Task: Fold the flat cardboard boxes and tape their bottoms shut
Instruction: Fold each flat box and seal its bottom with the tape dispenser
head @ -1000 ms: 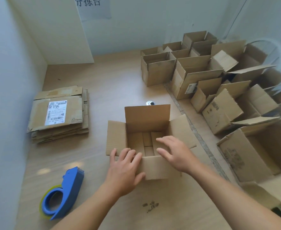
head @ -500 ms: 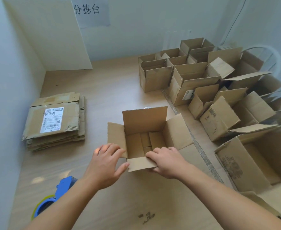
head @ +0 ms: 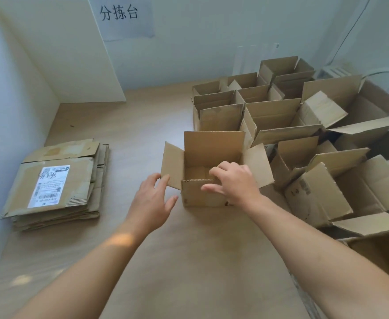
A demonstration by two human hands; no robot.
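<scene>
A small brown cardboard box (head: 202, 194) stands upright on the table, mouth up, its top flaps spread. My right hand (head: 233, 184) grips the box's near wall at the right, fingers curled over the top edge and thumb on the outer face. My left hand (head: 153, 199) is spread beside the box's left flap, fingertips touching or nearly touching that flap. A stack of flat cardboard boxes (head: 57, 183) lies at the left, the top one bearing a white shipping label.
Several folded open boxes (head: 280, 116) crowd the back right and right side of the wooden table (head: 165, 261). A white board (head: 57, 47) leans in the back left corner. White walls close the left and back.
The box has moved away from me toward the folded boxes. My right hand shifted to the near wall's top edge, my left hand came off to the left flap. The blue tape dispenser left the view.
</scene>
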